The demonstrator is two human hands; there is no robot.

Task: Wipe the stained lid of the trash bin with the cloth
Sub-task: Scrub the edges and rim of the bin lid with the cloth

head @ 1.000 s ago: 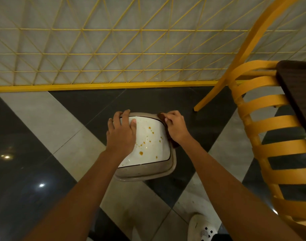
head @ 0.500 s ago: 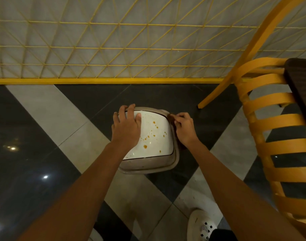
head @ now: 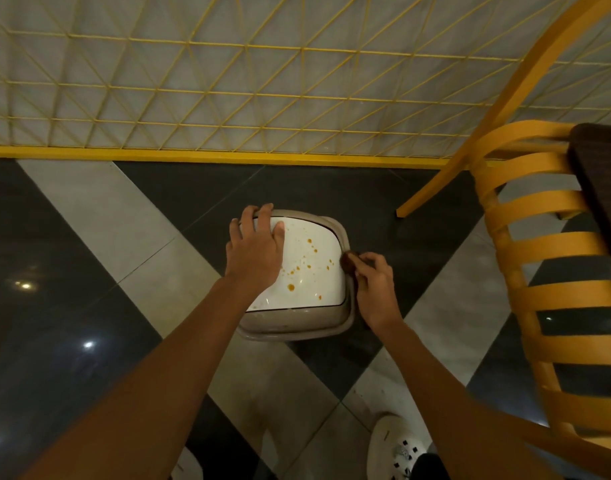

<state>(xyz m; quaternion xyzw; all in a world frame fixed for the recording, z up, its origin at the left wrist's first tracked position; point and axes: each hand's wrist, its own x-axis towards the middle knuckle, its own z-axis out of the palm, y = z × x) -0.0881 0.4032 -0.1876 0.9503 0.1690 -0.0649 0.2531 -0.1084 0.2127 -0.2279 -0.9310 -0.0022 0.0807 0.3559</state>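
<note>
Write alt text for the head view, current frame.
A person's left hand rests on a white bin lid spotted with orange stains, while the right hand pinches a dark cloth at the lid's right edge. Yellow chair at right.

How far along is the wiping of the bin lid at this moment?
Done: the left hand rests on the far left corner of the lid, steadying the bin, and the right hand pinches the dark cloth. In hand: the cloth sits at the lid's right edge, not yet on the marks. Left: nearly all the wiping, since orange stains dot the white lid.
</note>
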